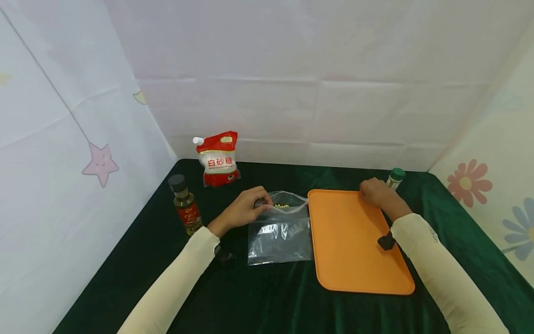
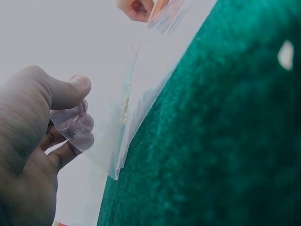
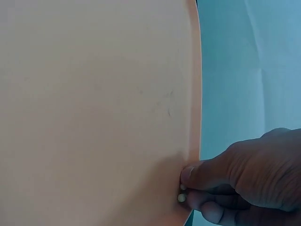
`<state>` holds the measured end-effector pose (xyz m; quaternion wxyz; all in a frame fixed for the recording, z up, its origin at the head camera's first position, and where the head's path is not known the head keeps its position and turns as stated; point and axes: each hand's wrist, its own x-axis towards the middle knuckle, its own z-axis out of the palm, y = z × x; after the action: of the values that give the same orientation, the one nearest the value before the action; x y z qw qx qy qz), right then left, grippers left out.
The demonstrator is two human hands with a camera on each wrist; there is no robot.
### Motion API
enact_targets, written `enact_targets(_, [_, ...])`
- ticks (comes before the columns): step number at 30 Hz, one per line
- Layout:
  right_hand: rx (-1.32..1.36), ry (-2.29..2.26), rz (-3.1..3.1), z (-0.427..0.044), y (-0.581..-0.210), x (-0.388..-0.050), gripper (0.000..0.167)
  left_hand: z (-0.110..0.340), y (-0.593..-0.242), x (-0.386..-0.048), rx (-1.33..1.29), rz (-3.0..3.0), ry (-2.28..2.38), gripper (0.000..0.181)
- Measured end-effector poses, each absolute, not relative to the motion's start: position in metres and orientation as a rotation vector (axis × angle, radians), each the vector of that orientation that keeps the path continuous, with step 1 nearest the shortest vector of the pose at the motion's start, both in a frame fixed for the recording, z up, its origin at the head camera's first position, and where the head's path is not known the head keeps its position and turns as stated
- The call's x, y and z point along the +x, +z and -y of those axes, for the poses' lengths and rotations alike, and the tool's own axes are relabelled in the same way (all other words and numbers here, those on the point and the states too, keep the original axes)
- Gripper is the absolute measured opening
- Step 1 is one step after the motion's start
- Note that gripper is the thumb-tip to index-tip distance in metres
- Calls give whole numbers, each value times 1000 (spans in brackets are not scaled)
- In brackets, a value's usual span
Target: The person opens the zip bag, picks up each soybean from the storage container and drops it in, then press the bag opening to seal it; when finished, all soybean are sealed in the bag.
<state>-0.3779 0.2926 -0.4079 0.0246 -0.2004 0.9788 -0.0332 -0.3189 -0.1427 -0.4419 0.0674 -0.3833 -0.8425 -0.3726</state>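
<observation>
My left hand [image 1: 246, 207] pinches the rim of a clear zip bag [image 1: 280, 239] between thumb and fingers; the left wrist view shows the film [image 2: 77, 125] bunched in its grip. The bag lies flat with its mouth parted, and several small pale yellow beans [image 1: 281, 206] sit just inside. At the far right corner of an orange tray [image 1: 348, 246] is my right hand [image 1: 381, 197]. In the right wrist view its thumb and fingers pinch a pair of small pale beans [image 3: 181, 197] against the tray's edge. The tray's left rim touches the bag.
A bottle [image 1: 189, 211] with a black cap stands left of my left hand. Behind it is a red and white sugar pouch [image 1: 219, 160]. A green-capped container [image 1: 395, 178] stands just beyond my right hand. Dark green cloth [image 1: 267, 301] covers the table; white fabric walls enclose it.
</observation>
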Motion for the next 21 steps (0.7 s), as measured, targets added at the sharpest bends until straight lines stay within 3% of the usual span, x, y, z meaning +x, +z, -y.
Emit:
enact_targets(5, [-659,-80,-3062,-294,-410,-377,16,143,-442,-319,-1144,2562,-1120,9])
enact_targets(10, [-764,-139,-3114,-288,-404,-374,10,142,-440,-319,-1136,2569,-1125,9])
enact_targets(21, [-895,-475,-3045,-239,-377,-361,9,142,-439,-318,-1128,2577,-1124,9])
